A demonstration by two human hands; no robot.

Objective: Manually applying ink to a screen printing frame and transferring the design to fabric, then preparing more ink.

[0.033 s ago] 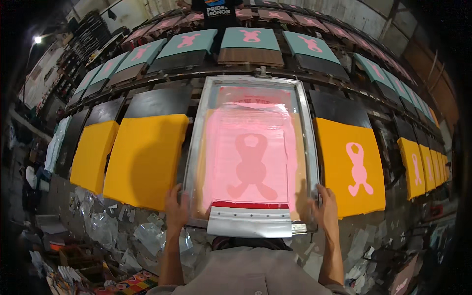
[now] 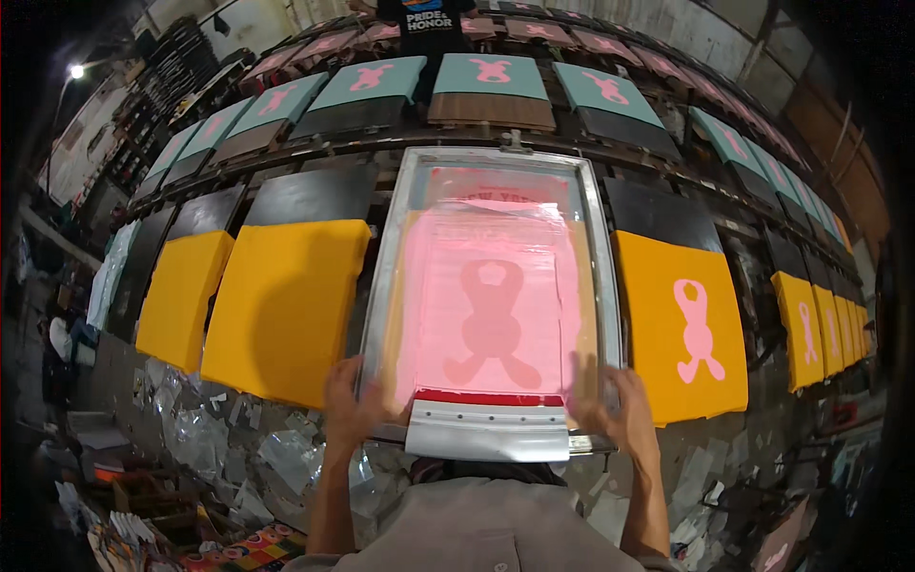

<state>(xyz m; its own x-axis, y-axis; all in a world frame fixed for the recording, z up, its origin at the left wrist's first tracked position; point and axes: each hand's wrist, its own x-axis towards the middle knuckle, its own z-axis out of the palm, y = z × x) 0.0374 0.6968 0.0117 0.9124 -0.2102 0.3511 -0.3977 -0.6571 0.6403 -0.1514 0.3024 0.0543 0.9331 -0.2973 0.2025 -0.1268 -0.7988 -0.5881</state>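
Observation:
A silkscreen frame (image 2: 389, 248) with metal edges lies in front of me over a yellow cloth-covered board. Pink ink (image 2: 538, 315) coats its mesh, where a darker rabbit-like figure (image 2: 491, 319) shows through. Across the frame's near end rests a wide squeegee (image 2: 488, 434), with a grey metal holder and a red blade. My left hand (image 2: 351, 400) is at the near left corner of the frame, open, its fingers toward the squeegee's left end. Open too, my right hand (image 2: 621, 410) is over the near right corner, its fingers blurred. Neither hand holds the squeegee.
Plain yellow cloths (image 2: 286, 315) cover boards at left; a yellow cloth with a pink figure (image 2: 681, 324) lies at right. Teal printed cloths (image 2: 491, 76) line the row behind a rail. A person in a black shirt (image 2: 429, 33) stands beyond. Plastic scraps (image 2: 195, 434) litter the floor.
Both hands have moved inward from the frame's outer sides toward the squeegee's ends. The squeegee and frame stay together, and the whole view has shifted slightly.

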